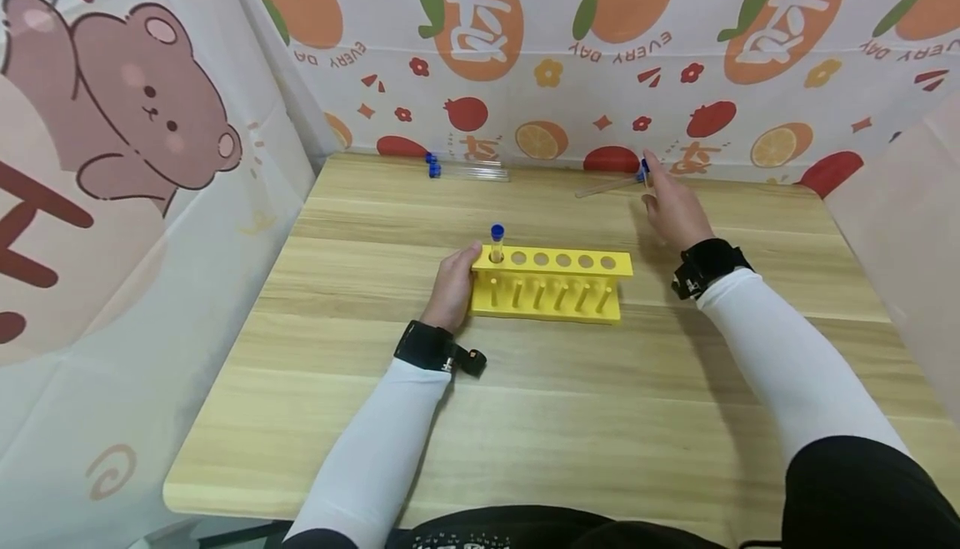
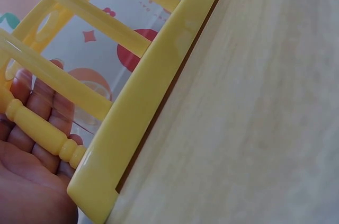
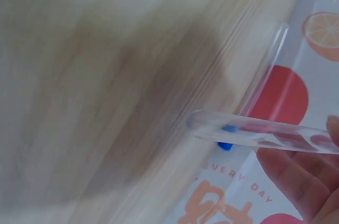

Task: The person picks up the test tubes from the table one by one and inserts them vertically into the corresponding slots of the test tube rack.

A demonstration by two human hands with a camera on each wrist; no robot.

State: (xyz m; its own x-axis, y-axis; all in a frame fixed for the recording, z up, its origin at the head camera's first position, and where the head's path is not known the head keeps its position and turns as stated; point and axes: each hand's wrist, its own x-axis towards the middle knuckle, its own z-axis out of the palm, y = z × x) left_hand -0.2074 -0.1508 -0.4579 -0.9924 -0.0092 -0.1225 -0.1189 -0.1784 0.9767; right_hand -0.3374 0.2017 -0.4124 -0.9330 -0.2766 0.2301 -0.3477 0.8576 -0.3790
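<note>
A yellow test tube rack (image 1: 551, 261) stands on the wooden table, with one blue-capped test tube (image 1: 497, 242) upright in its leftmost hole. My left hand (image 1: 452, 289) grips the rack's left end; in the left wrist view its fingers (image 2: 50, 107) reach behind the end post (image 2: 39, 128). Toward the back right, my right hand (image 1: 677, 209) pinches a clear test tube (image 3: 249, 130) between thumb and fingers, rounded end pointing away from the palm. The held tube's top is out of the right wrist view. Just behind it lies another blue-capped test tube (image 1: 606, 187).
Several blue-capped test tubes (image 1: 472, 172) lie together at the table's back left. A patterned cloth (image 1: 555, 99) hangs along the back edge, and a bear-print cloth (image 1: 247, 282) covers the left side. The rack's other holes (image 1: 563, 260) hold no tubes.
</note>
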